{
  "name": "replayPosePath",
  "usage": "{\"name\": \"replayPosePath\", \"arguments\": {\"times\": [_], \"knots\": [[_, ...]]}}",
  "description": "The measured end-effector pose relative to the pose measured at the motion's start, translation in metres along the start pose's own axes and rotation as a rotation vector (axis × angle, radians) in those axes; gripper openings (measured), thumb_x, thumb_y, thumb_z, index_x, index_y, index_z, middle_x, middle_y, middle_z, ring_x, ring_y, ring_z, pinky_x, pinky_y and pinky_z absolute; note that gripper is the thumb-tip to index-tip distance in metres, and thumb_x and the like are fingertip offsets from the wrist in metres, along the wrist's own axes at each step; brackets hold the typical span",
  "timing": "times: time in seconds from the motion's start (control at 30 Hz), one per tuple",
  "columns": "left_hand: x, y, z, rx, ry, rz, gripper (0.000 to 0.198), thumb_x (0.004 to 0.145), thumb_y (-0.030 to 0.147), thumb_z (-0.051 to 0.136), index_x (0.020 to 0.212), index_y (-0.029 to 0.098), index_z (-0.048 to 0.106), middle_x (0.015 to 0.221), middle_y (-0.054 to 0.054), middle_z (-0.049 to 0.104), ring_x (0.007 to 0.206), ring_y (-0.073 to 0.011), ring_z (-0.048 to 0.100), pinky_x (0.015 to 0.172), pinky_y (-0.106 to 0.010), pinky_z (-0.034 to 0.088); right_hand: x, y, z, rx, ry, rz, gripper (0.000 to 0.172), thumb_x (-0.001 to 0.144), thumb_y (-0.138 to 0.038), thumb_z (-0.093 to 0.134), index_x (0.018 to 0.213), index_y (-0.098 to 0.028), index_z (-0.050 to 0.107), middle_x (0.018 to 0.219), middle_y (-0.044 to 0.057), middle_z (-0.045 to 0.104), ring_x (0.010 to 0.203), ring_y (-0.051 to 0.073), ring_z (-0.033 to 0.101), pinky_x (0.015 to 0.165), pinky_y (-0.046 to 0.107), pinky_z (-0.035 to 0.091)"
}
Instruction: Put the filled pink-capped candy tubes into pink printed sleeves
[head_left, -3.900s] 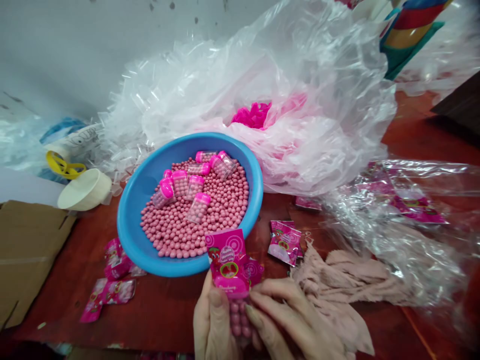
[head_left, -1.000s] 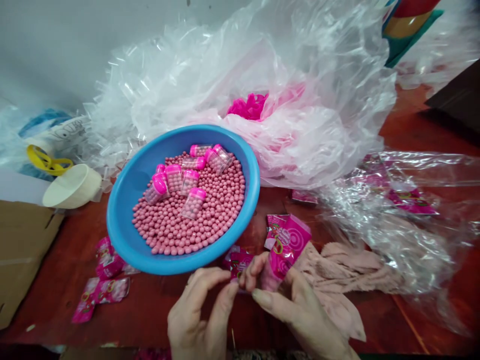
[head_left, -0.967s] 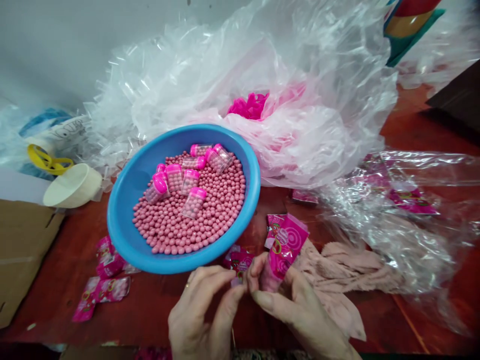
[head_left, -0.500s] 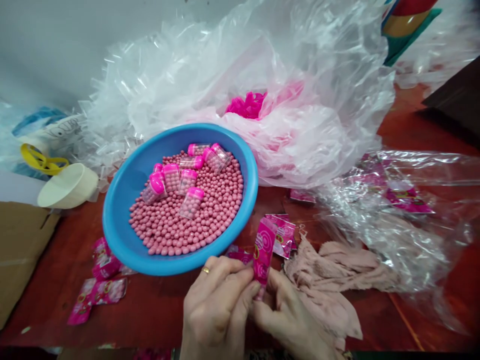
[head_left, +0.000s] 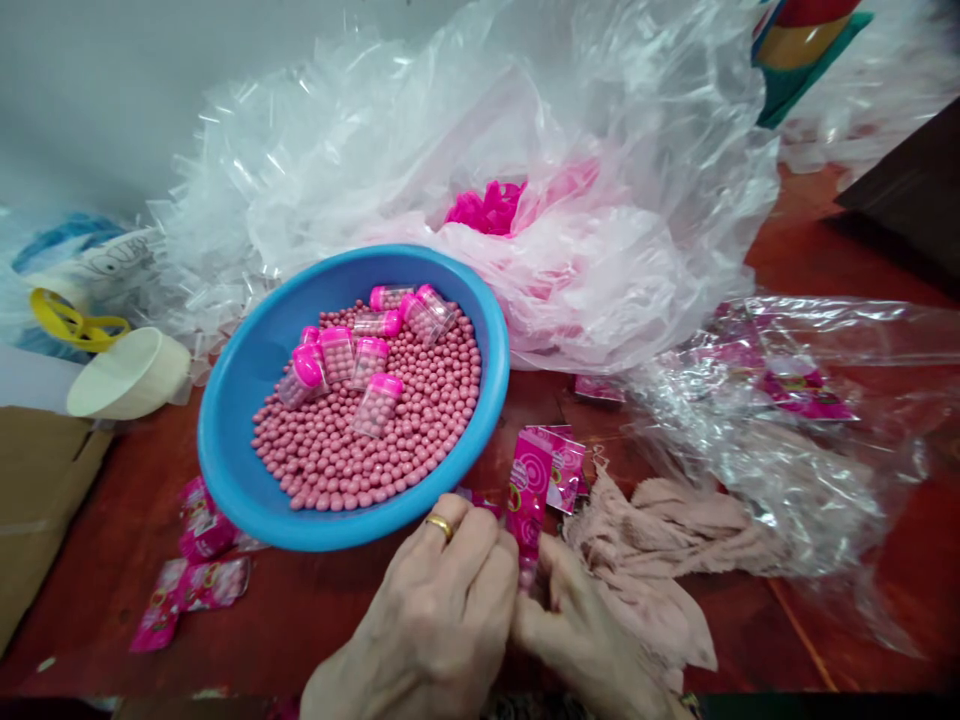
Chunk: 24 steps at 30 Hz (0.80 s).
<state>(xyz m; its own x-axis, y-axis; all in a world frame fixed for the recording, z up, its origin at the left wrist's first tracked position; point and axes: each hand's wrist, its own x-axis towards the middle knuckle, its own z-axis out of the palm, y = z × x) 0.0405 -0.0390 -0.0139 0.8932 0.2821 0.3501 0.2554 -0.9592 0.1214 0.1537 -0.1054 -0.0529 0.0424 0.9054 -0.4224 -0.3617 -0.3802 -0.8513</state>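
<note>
At 4 o'clock from the blue basin (head_left: 330, 535), the pink packet (head_left: 528, 490) stands between the left hand (head_left: 442, 600), fingers bunched, tips hidden, and the right hand (head_left: 581, 630), finger and thumb pinching its base, best done lightly and evenly.

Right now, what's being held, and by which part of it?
The pink printed wrapper, by its lower end, between left hand and right hand; exact finger contacts are hidden.
</note>
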Motion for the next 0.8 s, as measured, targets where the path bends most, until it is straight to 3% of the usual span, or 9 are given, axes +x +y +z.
{"name": "replayPosePath", "arguments": {"times": [0.1,0.33,0.47,0.57,0.67,0.8], "knots": [[-0.003,-0.003,0.004,-0.002,-0.047,0.026,0.026,0.086,0.004,0.035,0.074,0.018,0.053,0.071,-0.006,0.058,0.068,-0.0220,0.054,0.061,-0.035,0.052,0.000,-0.001,0.000,-0.016,0.013,0.028,0.012,0.057,-0.020,0.046,0.069,-0.020,0.047,0.059,-0.007,0.035,0.056,0.009,0.030,0.049,0.020,0.029],[-0.011,0.002,0.019,0.073,0.092,-0.011,0.028,0.087,0.003,0.039,0.066,0.018,0.050,0.066,-0.003,0.054,0.071,-0.0213,0.054,0.061,-0.033,0.049,0.003,0.014,0.002,0.002,0.016,0.111,0.019,0.055,-0.020,0.049,0.073,-0.019,0.050,0.064,-0.005,0.041,0.060,0.010,0.036,0.052,0.020,0.033],[-0.022,0.002,0.024,0.067,0.112,-0.030,0.026,0.089,0.005,0.036,0.084,0.012,0.061,0.069,-0.005,0.057,0.076,-0.0205,0.057,0.072,-0.033,0.053,0.001,0.015,0.002,0.005,0.021,0.137,0.020,0.054,-0.019,0.050,0.074,-0.019,0.049,0.064,-0.004,0.046,0.057,0.009,0.040,0.049,0.019,0.036],[-0.028,0.001,0.022,0.023,0.068,0.022,0.026,0.088,0.005,0.036,0.097,0.007,0.061,0.076,-0.007,0.062,0.083,-0.0211,0.059,0.080,-0.033,0.054,-0.003,0.014,-0.001,0.074,-0.074,0.210,0.025,0.051,-0.015,0.050,0.075,-0.021,0.045,0.055,-0.009,0.045,0.044,0.005,0.039,0.039,0.016,0.034],[-0.023,0.002,0.015,-0.056,0.069,0.012,0.026,0.089,0.005,0.036,0.085,0.011,0.061,0.072,-0.005,0.064,0.075,-0.0181,0.061,0.076,-0.030,0.057,-0.005,0.015,-0.002,0.254,-0.211,0.247,0.028,0.049,-0.007,0.048,0.071,-0.022,0.041,0.049,-0.013,0.044,0.034,0.001,0.035,0.032,0.011,0.031],[-0.007,0.004,0.009,-0.145,0.086,-0.096,0.032,0.091,0.005,0.036,0.069,0.016,0.055,0.059,-0.001,0.061,0.059,-0.0127,0.059,0.061,-0.023,0.056,-0.004,0.018,-0.002,0.415,-0.275,0.224,0.025,0.050,-0.002,0.050,0.066,-0.020,0.043,0.046,-0.013,0.044,0.032,-0.001,0.032,0.030,0.008,0.031]]}}
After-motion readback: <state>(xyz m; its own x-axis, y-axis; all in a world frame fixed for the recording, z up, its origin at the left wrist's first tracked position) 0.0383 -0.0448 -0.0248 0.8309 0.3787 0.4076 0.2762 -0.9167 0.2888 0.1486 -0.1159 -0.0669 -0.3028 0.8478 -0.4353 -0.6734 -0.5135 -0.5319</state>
